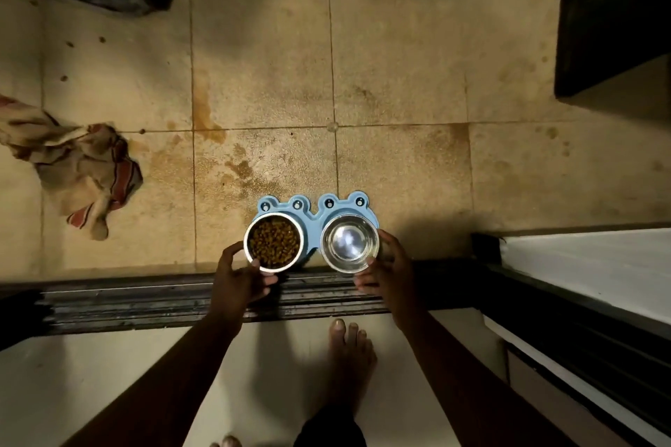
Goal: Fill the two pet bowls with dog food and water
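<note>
At the bottom of the frame a bare foot [350, 356] stands on a pale floor just short of a dark door track [145, 298] that crosses the picture. Both forearms reach forward over that track.

The left hand [241, 278], lower centre, has its grip curled on the near rim of the food bowl [273, 242], thumb over the edge and fingers round the side. The steel bowl is filled with brown kibble. The right hand [390, 270] holds the near right side of the water bowl [350, 242], thumb on the rim. That bowl looks to hold clear water, though only the shine suggests it. Both bowls sit side by side in a blue frog-shaped stand [312, 209] on the tiled floor [399, 83] just past the track.

Both fills appear done, and this looks like the final setting down. The risk lies in uneven handling: if one hand tips or releases before the other, the water could slop over or kibble could scatter. The stand sits very near the track, so a nudge could catch its edge there.

Farther off, in the left middle of the frame, a crumpled cloth [76, 170] lies on stained tiles, and dark furniture [613, 11] fills the upper right.
</note>
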Tool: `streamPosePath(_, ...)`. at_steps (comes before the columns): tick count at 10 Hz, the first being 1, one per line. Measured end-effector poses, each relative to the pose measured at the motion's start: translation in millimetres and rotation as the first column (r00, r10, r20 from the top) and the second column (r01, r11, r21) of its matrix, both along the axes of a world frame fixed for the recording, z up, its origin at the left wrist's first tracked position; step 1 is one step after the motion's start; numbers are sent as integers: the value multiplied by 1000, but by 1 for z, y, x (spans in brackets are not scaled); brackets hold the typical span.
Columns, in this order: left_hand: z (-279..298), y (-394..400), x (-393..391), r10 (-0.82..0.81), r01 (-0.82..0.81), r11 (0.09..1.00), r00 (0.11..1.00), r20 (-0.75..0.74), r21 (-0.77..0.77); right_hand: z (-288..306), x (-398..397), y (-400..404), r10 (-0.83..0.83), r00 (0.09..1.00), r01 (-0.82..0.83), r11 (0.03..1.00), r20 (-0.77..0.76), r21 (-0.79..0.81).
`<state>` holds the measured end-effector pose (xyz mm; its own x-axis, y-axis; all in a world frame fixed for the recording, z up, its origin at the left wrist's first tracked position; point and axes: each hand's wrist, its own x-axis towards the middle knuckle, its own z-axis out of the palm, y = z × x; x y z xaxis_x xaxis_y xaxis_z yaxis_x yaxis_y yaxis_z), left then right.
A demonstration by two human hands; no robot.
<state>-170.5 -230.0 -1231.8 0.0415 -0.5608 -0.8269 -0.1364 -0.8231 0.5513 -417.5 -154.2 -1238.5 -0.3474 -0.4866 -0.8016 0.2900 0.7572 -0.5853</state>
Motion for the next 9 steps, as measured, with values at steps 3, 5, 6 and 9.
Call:
streamPosePath(3,-23,-1,-5,-97,100,992,994,45,-72,-26,2,-10,-17,1000,17,999,0,36)
streamPosePath(5,-27,-7,-2,-238,253,961,962,135,-108,-29,7,-9,-23,997,24,1000,-78,10)
streamPosePath(6,-26,-10,1,-264,278,956,954,139,-92,-30,10,-10,-36,995,37,999,-96,8)
streamPosePath(9,16,-5,27,-550,652,741,728,410,-162,-18,30,-9,326,658,-270,944,-678,192)
